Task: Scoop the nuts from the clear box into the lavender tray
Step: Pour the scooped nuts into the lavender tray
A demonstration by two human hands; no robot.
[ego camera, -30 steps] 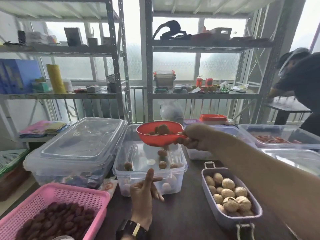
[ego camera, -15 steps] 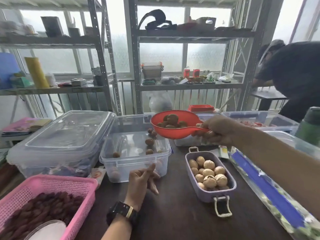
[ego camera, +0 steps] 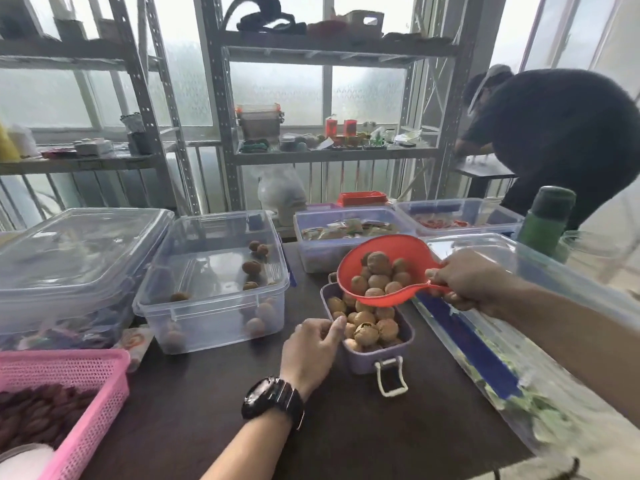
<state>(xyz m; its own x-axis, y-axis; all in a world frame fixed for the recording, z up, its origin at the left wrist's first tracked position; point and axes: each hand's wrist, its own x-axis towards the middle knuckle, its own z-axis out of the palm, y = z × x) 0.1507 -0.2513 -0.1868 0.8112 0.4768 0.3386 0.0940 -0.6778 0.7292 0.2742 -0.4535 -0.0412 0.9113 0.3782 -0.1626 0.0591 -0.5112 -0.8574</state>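
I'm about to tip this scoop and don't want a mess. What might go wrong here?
The lavender tray already looks heaped, so nuts from the full red scoop may roll over its rim onto the table. The left hand at the tray's edge could get hit or nudge the tray.

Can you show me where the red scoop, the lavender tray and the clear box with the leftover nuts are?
red scoop (ego camera: 401, 244): head view, inner back wall.
lavender tray (ego camera: 360, 362): head view, near end wall.
clear box (ego camera: 211, 327): head view, front wall.
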